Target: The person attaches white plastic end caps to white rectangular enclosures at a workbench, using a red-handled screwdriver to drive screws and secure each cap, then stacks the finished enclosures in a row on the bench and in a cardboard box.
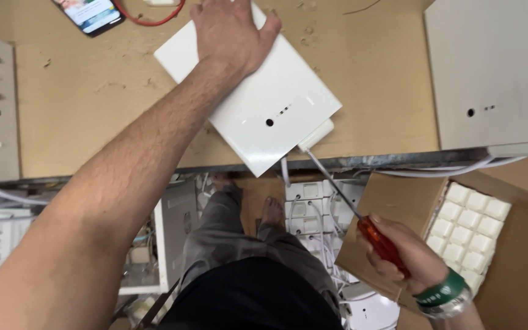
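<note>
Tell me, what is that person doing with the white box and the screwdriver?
The person's left hand presses flat on a white box lying on a brown workbench. The right hand grips a red-handled screwdriver, its tip at the box's near edge, by a small white part sticking out there. A cardboard box of small white blocks sits open beside the right hand, and a phone lies at the bench's far edge.

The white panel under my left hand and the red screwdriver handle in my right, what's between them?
In the head view, only the screwdriver's metal shaft spans from the red handle in the right hand to the white panel edge, crossing the workbench edge.
</note>
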